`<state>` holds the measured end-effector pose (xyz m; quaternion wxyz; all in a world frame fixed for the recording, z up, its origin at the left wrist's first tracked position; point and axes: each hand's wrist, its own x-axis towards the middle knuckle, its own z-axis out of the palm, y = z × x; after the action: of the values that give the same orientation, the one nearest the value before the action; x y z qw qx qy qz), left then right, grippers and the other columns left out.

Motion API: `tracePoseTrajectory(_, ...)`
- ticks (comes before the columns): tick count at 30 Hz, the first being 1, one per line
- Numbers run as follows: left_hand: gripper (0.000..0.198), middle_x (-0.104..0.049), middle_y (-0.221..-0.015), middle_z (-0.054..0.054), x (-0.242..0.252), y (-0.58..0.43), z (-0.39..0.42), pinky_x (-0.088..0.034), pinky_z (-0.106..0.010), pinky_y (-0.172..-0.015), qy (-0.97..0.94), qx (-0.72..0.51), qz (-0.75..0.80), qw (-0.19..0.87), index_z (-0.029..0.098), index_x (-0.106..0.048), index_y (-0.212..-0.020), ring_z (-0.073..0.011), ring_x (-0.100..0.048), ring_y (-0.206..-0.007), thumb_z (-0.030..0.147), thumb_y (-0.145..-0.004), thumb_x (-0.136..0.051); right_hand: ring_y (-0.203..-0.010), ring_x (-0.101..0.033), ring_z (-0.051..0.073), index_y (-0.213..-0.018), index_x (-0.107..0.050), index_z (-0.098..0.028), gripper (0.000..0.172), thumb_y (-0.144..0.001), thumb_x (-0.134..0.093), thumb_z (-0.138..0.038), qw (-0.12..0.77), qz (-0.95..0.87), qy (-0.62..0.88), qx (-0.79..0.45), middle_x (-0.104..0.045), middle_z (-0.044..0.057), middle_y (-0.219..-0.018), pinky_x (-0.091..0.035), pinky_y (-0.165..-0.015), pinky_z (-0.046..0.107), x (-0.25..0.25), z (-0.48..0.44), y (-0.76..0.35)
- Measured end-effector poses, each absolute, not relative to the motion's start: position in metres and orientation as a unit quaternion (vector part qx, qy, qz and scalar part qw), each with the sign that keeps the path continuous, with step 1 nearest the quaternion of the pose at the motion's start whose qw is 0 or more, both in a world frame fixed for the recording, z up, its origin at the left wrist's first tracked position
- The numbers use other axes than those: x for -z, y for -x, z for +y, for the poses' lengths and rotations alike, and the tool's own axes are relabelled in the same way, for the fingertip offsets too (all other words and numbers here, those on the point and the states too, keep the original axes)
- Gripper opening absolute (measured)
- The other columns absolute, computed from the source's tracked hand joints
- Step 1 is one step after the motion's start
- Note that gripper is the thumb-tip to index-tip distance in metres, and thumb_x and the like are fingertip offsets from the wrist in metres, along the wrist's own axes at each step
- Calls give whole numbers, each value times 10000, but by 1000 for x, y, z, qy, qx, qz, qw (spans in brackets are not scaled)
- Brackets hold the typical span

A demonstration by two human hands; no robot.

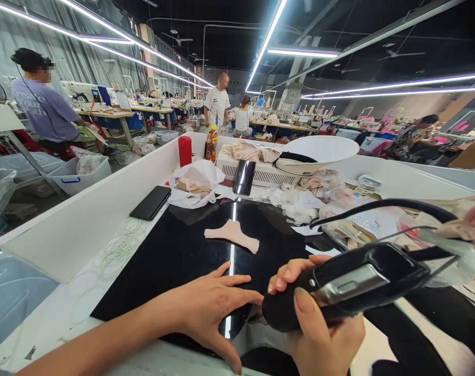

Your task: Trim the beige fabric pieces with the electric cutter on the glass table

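My right hand (319, 334) is wrapped round a black hand-held tool (351, 284) with a silver plate and a black cable running up to the right. My left hand (214, 308) lies flat, fingers spread, on the glossy black mat (175, 261), its fingertips almost touching the tool's rounded end. Farther up the mat lies a small pink fabric piece (232, 234), apart from both hands.
A white-walled worktable (84, 224) holds a black phone (150, 202), white elastic rings (123, 235), a plastic bag (196, 183), a red cup (185, 150), a drink bottle (211, 144), a white machine (269, 167) and piles of pink fabric (323, 188). People work at sewing stations behind.
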<state>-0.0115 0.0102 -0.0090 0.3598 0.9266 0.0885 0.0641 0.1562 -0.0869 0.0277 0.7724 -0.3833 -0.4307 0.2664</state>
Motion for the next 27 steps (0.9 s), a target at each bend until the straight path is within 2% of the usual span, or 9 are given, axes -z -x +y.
tracePoseTrajectory(8, 1008, -520, -1559, -105, 9, 12, 9, 8, -662, -1257, -931, -67, 86, 349, 280, -354, -1587, -372, -305, -1540, 635, -770, -827, -702, -606, 156, -1165, -585, -300, 289, -921, -738, -283, 774, -428, 370, -285, -619, -11, -830, -580, -655, 340, -29, -90, -151)
tracePoseTrajectory(19, 1116, -446, -1613, -99, 3, 9, 12, 90, -672, -1232, -932, -44, 69, 353, 295, -248, -1636, -373, -247, -1560, 572, -749, -866, -691, -606, 162, -1169, -564, -318, 319, -913, -755, -318, 764, -434, 376, -294, -613, -16, -820, -608, -668, 364, -28, -93, -142)
tracePoseTrajectory(23, 1053, -452, -1609, -81, 1, 9, 11, 63, -681, -1234, -929, -44, 72, 361, 319, -319, -1609, -381, -253, -1557, 554, -744, -872, -691, -597, 165, -1166, -576, -306, 317, -912, -754, -371, 769, -433, 361, -301, -600, -15, -823, -589, -644, 344, -32, -96, -135)
tracePoseTrajectory(27, 1060, -431, -1621, -86, -3, 9, 10, 28, -700, -1227, -929, -35, 73, 362, 330, -322, -1609, -408, -255, -1550, 545, -735, -880, -673, -585, 154, -1172, -572, -311, 329, -917, -755, -408, 780, -407, 370, -299, -588, -27, -826, -559, -633, 319, -36, -99, -120)
